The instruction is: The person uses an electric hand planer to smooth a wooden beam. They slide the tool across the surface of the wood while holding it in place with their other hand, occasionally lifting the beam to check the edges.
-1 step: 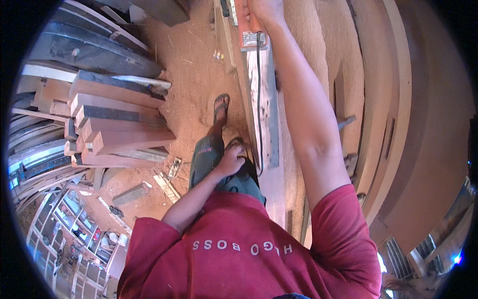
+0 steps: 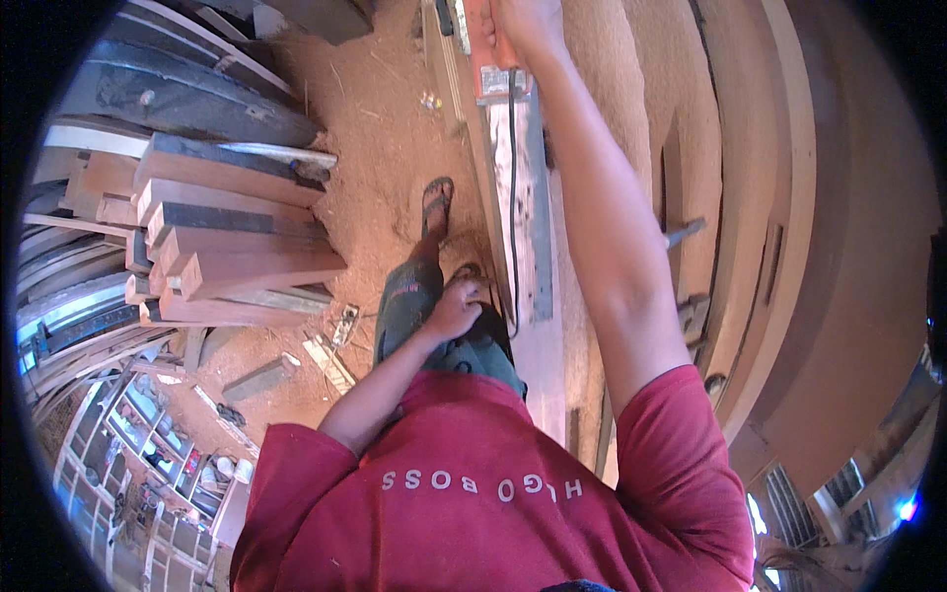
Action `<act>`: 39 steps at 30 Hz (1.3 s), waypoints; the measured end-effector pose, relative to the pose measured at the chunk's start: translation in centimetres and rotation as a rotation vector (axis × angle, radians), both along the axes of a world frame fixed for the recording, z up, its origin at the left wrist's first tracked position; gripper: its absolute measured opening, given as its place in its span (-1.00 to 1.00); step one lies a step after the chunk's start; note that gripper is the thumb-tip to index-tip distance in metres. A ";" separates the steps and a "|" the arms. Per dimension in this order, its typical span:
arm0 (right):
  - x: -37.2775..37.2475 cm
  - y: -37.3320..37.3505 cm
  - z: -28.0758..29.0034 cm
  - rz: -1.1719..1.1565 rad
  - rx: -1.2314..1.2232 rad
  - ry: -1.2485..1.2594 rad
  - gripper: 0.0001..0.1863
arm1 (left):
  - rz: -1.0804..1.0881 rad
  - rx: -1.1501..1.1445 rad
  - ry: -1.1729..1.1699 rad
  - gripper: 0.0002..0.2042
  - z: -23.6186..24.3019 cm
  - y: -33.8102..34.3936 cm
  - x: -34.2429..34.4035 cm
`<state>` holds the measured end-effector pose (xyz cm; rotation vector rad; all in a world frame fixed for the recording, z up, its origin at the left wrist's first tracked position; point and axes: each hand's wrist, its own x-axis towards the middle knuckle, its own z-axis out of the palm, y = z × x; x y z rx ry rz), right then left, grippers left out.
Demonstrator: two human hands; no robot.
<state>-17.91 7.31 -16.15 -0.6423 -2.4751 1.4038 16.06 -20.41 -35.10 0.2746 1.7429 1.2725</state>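
Observation:
At the far end, cut by the top edge of the head view, my right hand point(image 2: 533, 28) is wrapped round the handle of an orange corded power tool point(image 2: 501, 79). The tool rests on a long pale and dark-edged timber point(image 2: 536, 217). From its rear a black cord point(image 2: 513, 197) runs back along the wood and curves round near my left hand. My left hand point(image 2: 456, 308), low over my thigh, has its fingers curled. Whatever it holds is hidden.
Stacked timber beams point(image 2: 247, 266) fill the left side, ends facing me. Large wide boards point(image 2: 681, 148) stand on the right. Sawdust covers the floor point(image 2: 370, 118), where offcuts point(image 2: 258, 380) lie. A shelf unit point(image 2: 163, 444) with small items is at lower left. My sandalled foot point(image 2: 437, 202) is beside the timber.

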 end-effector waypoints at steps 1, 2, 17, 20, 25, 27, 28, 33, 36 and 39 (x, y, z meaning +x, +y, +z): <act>2.4 -1.2 0.3 0.000 0.019 -0.010 -0.40 | -0.007 -0.063 -0.061 -0.54 -1.9 -1.2 1.0; 5.2 -1.8 0.3 -0.010 0.044 -0.026 -0.41 | -0.033 -0.105 -0.059 -0.55 -2.7 -2.0 1.7; 55.8 -13.3 -0.7 -0.039 -0.340 -0.254 -0.51 | -0.668 0.017 0.618 -0.67 -8.3 -3.5 14.0; 51.1 -12.2 -0.1 -0.030 -0.403 -0.296 -0.50 | -0.692 0.233 0.425 -0.61 -4.8 -2.0 12.9; 39.3 -9.3 -0.2 -0.075 -0.488 -0.302 -0.52 | -0.690 0.317 0.152 -0.53 -3.8 -1.0 9.5; 34.7 -7.8 -0.5 -0.059 -0.477 -0.302 -0.54 | -0.717 0.299 0.030 -0.50 -1.2 0.2 5.1; 32.3 -7.4 -0.8 -0.068 -0.456 -0.230 -0.53 | -0.692 0.212 -0.022 -0.49 -0.7 0.4 3.4; 20.9 -4.9 -1.6 -0.072 -0.435 -0.091 -0.50 | -0.500 -0.055 0.002 -0.27 2.5 2.4 -6.6; 14.8 -2.8 -1.9 -0.060 -0.422 -0.121 -0.60 | -0.297 -0.037 -0.176 -0.03 4.2 4.8 -12.3; 8.1 -1.4 -0.7 -0.033 -0.321 -0.083 -0.59 | -0.154 -0.165 -0.221 0.12 8.2 7.3 -17.6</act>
